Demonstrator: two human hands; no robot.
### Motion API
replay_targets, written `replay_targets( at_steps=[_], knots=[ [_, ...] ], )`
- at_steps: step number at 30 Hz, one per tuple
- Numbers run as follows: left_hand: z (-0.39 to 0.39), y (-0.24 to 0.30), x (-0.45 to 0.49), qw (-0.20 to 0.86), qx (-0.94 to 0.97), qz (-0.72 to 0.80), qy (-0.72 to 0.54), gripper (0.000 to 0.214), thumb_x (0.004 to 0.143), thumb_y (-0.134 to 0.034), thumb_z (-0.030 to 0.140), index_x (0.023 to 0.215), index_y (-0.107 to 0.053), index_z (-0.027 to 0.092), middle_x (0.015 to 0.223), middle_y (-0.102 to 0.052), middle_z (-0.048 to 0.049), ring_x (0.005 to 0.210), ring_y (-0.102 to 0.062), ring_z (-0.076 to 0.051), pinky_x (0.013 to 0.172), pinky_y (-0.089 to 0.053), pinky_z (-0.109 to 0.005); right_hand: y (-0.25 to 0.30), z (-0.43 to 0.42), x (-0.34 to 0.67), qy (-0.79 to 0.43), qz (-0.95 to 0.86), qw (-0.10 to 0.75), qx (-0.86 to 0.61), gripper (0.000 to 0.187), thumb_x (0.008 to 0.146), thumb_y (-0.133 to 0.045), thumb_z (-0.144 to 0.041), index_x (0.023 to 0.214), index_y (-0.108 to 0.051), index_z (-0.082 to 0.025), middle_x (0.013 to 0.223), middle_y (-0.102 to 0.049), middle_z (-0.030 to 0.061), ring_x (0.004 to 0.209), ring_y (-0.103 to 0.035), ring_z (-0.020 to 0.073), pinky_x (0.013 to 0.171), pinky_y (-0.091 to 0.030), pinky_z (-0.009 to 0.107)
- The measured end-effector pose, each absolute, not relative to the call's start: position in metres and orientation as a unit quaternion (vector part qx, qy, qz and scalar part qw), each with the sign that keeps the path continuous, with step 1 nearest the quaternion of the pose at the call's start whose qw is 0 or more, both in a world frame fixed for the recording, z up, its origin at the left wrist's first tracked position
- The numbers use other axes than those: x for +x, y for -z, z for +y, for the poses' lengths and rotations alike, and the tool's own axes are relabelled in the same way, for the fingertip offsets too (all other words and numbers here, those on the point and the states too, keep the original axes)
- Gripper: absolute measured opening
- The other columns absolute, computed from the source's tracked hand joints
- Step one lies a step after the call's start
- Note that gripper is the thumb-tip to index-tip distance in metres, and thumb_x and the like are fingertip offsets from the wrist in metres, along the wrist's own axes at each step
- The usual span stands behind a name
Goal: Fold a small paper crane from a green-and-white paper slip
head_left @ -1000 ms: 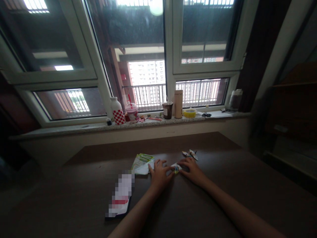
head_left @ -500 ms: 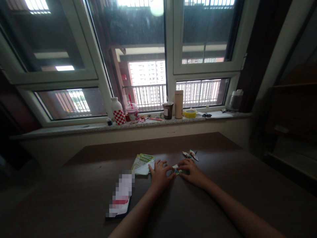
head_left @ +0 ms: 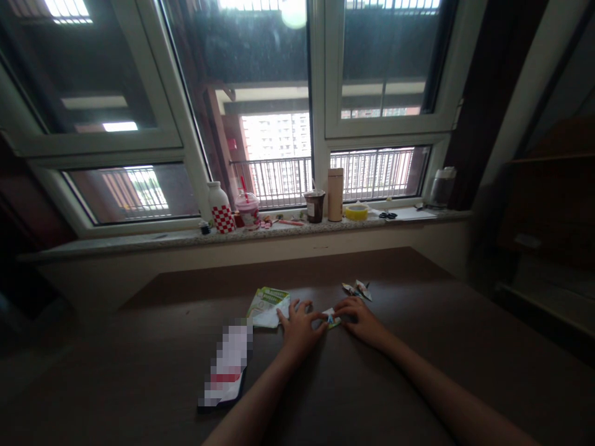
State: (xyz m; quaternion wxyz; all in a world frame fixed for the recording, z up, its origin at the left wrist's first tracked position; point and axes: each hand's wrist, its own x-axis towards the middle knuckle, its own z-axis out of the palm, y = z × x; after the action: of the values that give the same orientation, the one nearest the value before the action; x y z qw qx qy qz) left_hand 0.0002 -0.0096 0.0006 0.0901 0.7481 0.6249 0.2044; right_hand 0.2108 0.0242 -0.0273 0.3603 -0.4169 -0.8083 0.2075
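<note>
A small folded piece of printed paper (head_left: 331,319), white with green and blue, lies on the brown table between my two hands. My left hand (head_left: 301,325) pinches its left side with thumb and forefinger, the other fingers bent near the table. From the right, the fingertips of my right hand (head_left: 365,322) close on its other edge. Just left of my left hand are green-and-white printed sheets (head_left: 268,305), one with a white flap turned over. Beyond my right hand sit several small folded paper pieces (head_left: 357,289) with pointed ends.
A pixelated flat object with a dark edge (head_left: 227,365) lies left of my left forearm. On the windowsill (head_left: 186,241) stand a checkered bottle (head_left: 222,209), a pink cup (head_left: 248,210), a dark cup (head_left: 315,206), a tan flask (head_left: 335,195), yellow tape (head_left: 356,213) and scissors (head_left: 387,215).
The fingers of my right hand have shifted slightly on the small paper, and more of its blue print shows. Both hands stay in nearly the same place.
</note>
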Motion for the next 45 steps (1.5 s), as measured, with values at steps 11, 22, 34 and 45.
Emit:
replay_targets(
  at_steps=[11,22,34,45],
  knots=[
    [-0.009,0.000,-0.001,0.095,0.750,0.621,-0.206,0.023,0.080,-0.067,0.050,0.102,-0.073,0.046,0.140,-0.055,0.0014,0.141,-0.030,-0.035,0.109,-0.002,-0.078,0.025,0.024,0.211,-0.209,-0.805,0.361,-0.422,0.014,0.088,-0.064,-0.030,0.092,-0.076,-0.024,0.104,-0.072,0.0063,0.111,-0.056,0.0245,0.105,-0.039,0.043],
    [-0.010,-0.004,0.001,0.108,0.759,0.611,-0.197,0.027,0.077,-0.070,0.052,0.102,-0.073,0.044,0.145,-0.051,-0.0001,0.142,-0.029,-0.033,0.109,0.001,-0.077,0.033,0.030,0.205,-0.174,-0.789,0.344,-0.478,0.018,0.089,-0.063,-0.037,0.087,-0.071,-0.021,0.108,-0.068,0.0067,0.111,-0.054,0.0236,0.102,-0.039,0.039],
    [-0.011,-0.006,0.000,0.117,0.757,0.613,-0.194,0.023,0.076,-0.071,0.046,0.099,-0.075,0.041,0.149,-0.047,-0.0001,0.143,-0.027,-0.034,0.110,-0.001,-0.077,0.024,0.021,0.183,-0.103,-0.774,0.272,-0.562,0.015,0.091,-0.058,-0.031,0.095,-0.066,-0.020,0.112,-0.062,0.0080,0.111,-0.051,0.0255,0.100,-0.039,0.037],
    [-0.012,-0.005,0.002,0.109,0.759,0.609,-0.205,0.016,0.082,-0.066,0.044,0.095,-0.075,0.039,0.148,-0.048,-0.0002,0.143,-0.028,-0.033,0.110,0.000,-0.077,0.026,0.020,0.182,-0.080,-0.776,0.263,-0.568,0.013,0.092,-0.056,-0.032,0.094,-0.063,-0.020,0.110,-0.061,0.0079,0.109,-0.052,0.0256,0.097,-0.040,0.037]
  ],
)
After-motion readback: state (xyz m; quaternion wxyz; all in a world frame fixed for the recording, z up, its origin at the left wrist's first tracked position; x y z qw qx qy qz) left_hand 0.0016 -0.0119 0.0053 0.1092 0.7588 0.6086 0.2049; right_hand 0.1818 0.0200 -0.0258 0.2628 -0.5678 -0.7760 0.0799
